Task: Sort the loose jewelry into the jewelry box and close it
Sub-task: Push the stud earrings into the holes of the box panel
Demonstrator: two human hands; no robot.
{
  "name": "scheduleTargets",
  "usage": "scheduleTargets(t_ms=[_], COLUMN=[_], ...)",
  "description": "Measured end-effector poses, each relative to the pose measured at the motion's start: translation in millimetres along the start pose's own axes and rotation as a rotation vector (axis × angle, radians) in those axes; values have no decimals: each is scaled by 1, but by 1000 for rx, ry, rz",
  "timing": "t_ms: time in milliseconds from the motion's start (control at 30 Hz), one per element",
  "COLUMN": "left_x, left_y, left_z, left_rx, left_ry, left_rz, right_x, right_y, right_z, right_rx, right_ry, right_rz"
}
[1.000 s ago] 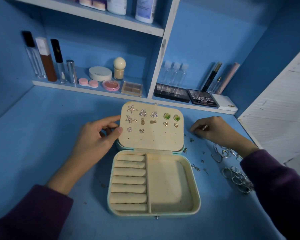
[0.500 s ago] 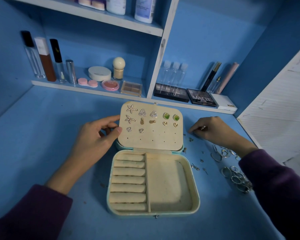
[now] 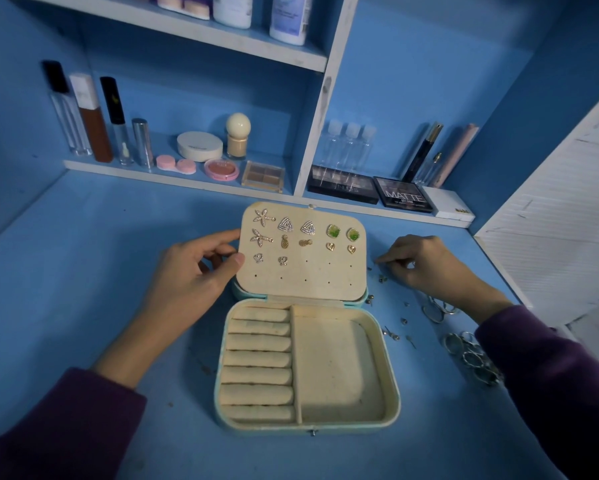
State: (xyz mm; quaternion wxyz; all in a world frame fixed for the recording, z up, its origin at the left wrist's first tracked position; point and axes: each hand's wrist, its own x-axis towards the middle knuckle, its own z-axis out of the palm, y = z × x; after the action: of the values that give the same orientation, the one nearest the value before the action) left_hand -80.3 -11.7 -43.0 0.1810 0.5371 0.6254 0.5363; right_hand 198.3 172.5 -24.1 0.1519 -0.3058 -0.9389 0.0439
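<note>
The jewelry box (image 3: pixel 392 372) lies open in the middle of the blue counter (image 3: pixel 83 271), its base toward the person and its lid (image 3: pixel 305 284) tipped up behind it. The left hand (image 3: pixel 194 271) grips the lid's left edge, thumb pressed on the cream inner panel and the other fingers curled behind the edge. Pairs of earrings (image 3: pixel 286 224) are pinned in rows across the upper part of that panel: starfish, triangles, green stones, small gold hearts and others, with bare holes in the rows below. In the base, a column of padded ring rolls (image 3: pixel 256 358) fills the left side and a plain cream compartment (image 3: pixel 336 368) takes the right. The right hand (image 3: pixel 426 266) rests on the counter just right of the lid, fingers curled and thumb and forefinger drawn together at the tips; I cannot tell whether they pinch anything. Small loose studs (image 3: pixel 391 336) are scattered on the counter between this hand and the box, and a cluster of silver rings (image 3: pixel 471 355) lies further right, beside the purple sleeve. A shelf (image 3: pixel 152 170) behind carries bottles, compacts and eyeshadow palettes (image 3: pixel 403 197).
</note>
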Motion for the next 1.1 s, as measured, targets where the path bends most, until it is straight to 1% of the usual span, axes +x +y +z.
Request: scheduleTargets(t_ms=[133, 333, 567, 700, 967, 1100], left_x=[-1, 0, 0, 0, 0, 0], left_y=[1, 1, 0, -1, 0, 1], left_z=[0, 0, 1, 1, 1, 1], left_rx=[-9, -23, -20, -21, -17, -14], left_ry=[-2, -7, 5, 13, 4, 10], left_rz=[-3, -9, -2, -8, -9, -15], right_x=[0, 1, 4, 6, 11, 15], right_y=[3, -3, -7, -7, -9, -12], right_z=[0, -3, -4, -3, -1, -2], right_rx=[5, 48, 97, 80, 84, 88], right_ry=[-5, 14, -43, -49, -84, -135], right_rz=[5, 81, 106, 109, 197, 217])
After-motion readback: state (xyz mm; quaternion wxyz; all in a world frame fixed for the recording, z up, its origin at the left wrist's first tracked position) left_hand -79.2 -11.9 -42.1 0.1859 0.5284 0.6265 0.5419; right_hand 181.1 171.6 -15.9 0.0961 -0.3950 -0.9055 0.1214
